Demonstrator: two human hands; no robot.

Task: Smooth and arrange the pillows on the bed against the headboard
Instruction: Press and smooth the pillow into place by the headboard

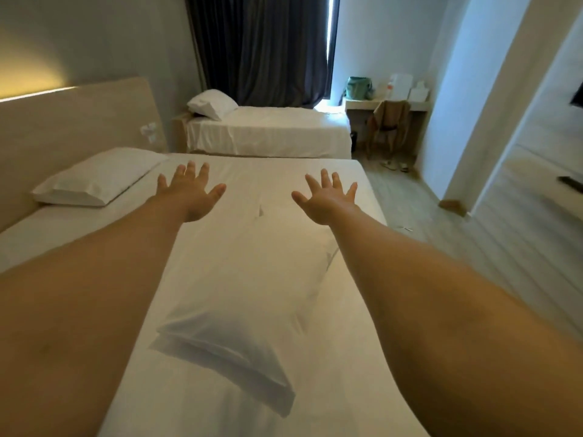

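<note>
Both my forearms extend over the centre-frame pillow (239, 279); left hand (189, 197) and right hand (328, 200) hold nothing, fingers spread straight, mid-frame.

open room: bare sheet of the bed (340, 171) at center right, around both hands
in the way: pillow (243, 279) lying mid-frame; another pillow (97, 178) left, by the headboard (79, 121)

a hotel-style bedroom: two white-sheeted beds (268, 134), dark curtains (262, 48), small desk (359, 105).
</note>
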